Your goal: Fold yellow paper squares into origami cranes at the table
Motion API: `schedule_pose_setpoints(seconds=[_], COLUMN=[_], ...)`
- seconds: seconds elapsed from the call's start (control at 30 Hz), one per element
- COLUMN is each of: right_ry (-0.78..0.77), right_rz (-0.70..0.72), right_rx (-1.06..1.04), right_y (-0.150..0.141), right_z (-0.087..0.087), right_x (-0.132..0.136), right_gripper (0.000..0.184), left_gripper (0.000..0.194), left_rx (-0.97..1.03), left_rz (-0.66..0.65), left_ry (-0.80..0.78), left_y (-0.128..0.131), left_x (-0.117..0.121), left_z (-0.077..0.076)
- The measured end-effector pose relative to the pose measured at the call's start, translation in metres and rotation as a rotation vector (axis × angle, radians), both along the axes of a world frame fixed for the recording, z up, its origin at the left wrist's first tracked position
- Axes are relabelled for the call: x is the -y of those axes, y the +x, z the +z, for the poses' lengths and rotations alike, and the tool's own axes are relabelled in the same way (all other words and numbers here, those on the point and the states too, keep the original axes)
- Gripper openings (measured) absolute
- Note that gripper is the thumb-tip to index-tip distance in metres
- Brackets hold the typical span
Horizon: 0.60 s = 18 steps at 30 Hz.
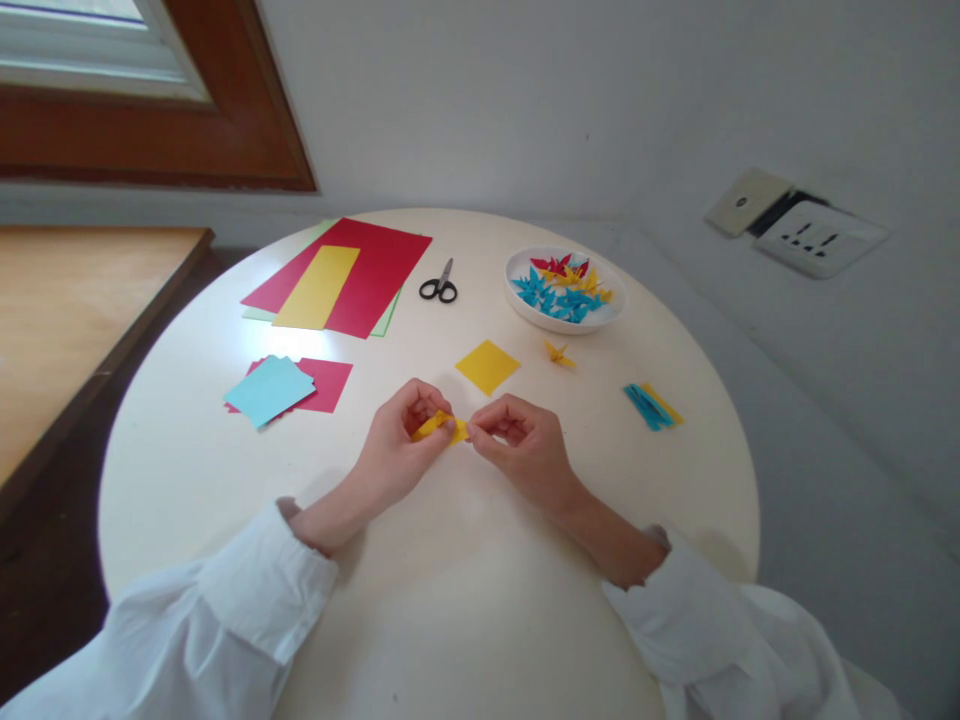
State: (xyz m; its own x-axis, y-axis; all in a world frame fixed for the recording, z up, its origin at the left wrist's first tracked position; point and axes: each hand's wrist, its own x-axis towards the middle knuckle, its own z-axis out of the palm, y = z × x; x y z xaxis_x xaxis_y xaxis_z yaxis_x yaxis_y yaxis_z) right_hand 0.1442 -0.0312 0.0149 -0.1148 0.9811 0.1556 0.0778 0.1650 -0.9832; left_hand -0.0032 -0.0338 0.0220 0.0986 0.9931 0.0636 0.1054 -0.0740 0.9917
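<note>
Between my hands is a small piece of folded yellow paper [453, 432], partly hidden by the fingers. My left hand [401, 432] pinches its left part between thumb and fingers. At its right end, my right hand [525, 445] grips the tip with thumb and forefinger. Just beyond the hands lies a flat yellow paper square [487, 367]. A folded yellow paper crane [559, 355] rests to the right of that square.
A white dish [517, 308] holds several red, yellow and blue paper cranes. Black-handled scissors [439, 287] lie left of it. Large red sheets [390, 260], light blue squares [268, 390] and narrow blue strips [646, 408] lie about the round white table [450, 620].
</note>
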Motion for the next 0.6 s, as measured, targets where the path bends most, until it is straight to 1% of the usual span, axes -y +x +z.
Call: schedule_pose_setpoints(seconds=[0.27,0.6], right_ry=[0.001,-0.002], right_rz=[-0.001,0.004], right_rx=[0.021,0.041], right_y=[0.0006,0.0007], right_z=[0.0001,-0.0002], right_x=[-0.0002,-0.0013], right_gripper=[0.008,0.009], left_gripper=[0.013,0.013], left_rx=[-0.002,0.018], left_rz=[-0.014,-0.022], left_ry=[0.012,-0.013], left_y=[-0.0006,-0.0002], left_x=[0.0001,-0.0006], left_z=[-0.0033,-0.0009])
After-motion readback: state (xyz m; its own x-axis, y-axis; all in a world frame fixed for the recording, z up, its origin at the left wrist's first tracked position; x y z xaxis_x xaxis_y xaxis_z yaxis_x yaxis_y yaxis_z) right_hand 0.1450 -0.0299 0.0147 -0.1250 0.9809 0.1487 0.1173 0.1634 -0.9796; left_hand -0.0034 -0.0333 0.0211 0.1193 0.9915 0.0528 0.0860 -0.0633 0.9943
